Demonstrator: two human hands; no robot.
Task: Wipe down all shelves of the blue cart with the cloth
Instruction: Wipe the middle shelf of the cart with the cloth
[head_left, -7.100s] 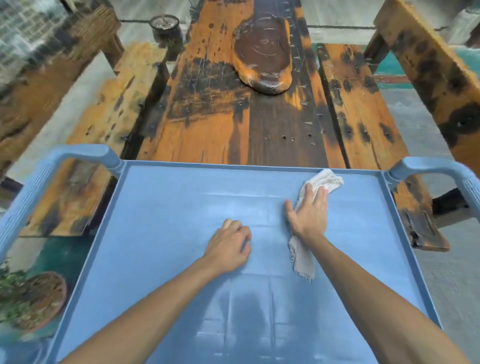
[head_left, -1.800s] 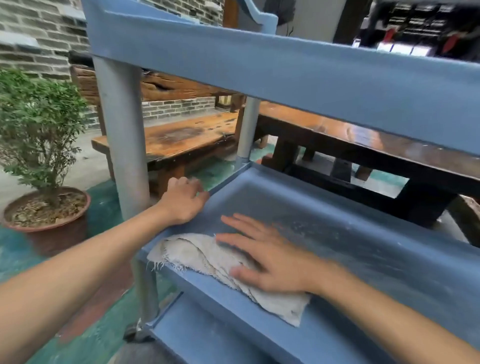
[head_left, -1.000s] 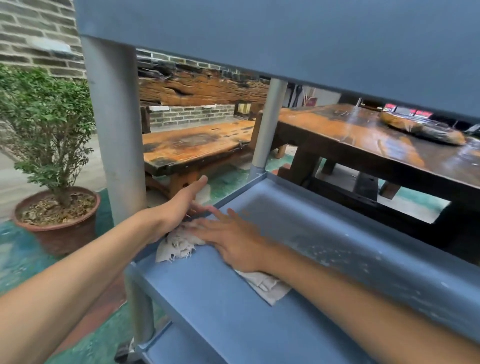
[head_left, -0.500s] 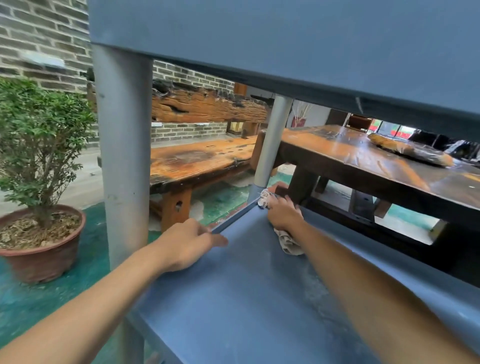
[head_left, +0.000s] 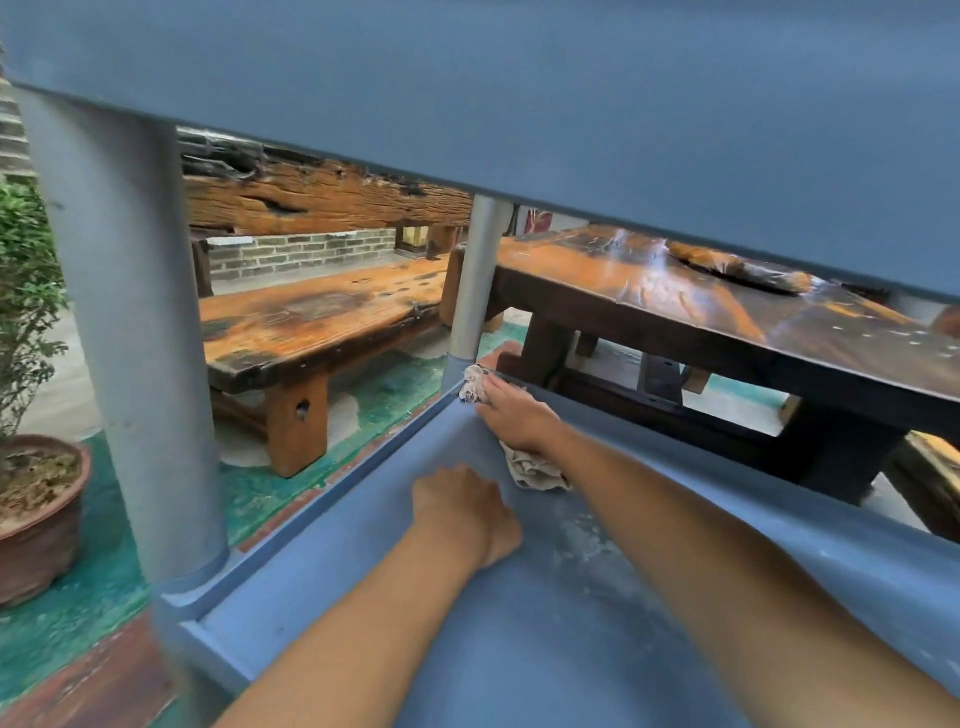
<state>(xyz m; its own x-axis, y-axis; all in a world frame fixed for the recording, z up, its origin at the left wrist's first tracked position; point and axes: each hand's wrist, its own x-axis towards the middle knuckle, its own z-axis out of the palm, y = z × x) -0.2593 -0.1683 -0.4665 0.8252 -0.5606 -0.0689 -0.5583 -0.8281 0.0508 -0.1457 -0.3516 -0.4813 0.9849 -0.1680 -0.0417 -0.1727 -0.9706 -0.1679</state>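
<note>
- We're looking in under the top shelf (head_left: 519, 78) of the blue cart, which fills the whole upper part of the view, down onto the shelf below it (head_left: 545, 639)
- Our right hand (head_left: 514, 415) is stretched out to the far left corner of that lower shelf, right at the foot of the far grey post (head_left: 480, 280)
- It's lying palm down on the cloth (head_left: 535, 470), fingers laid out fairly straight and pressing it into the corner; we see no pinching or bunching
- The cloth is a pale, frayed rag: one crumpled bit pokes out past the fingertips against the corner rim, and another bit sticks out behind the wrist, flat on the shelf
- Our left hand (head_left: 465, 506) rests on the bare shelf just short of the cloth, close to the right forearm, holding nothing. Fingers look tucked down, but we only see the back of it, so how tight they are we can't tell
- There's a pale dusty smear (head_left: 582, 540) on the shelf between the two forearms
- The near grey post (head_left: 130, 338) stands big on the left
- Beyond the cart: a worn orange wooden bench (head_left: 311, 317), a dark wooden table (head_left: 727, 312) on the right, and a potted shrub (head_left: 31, 467) at the left edge on green painted floor
</note>
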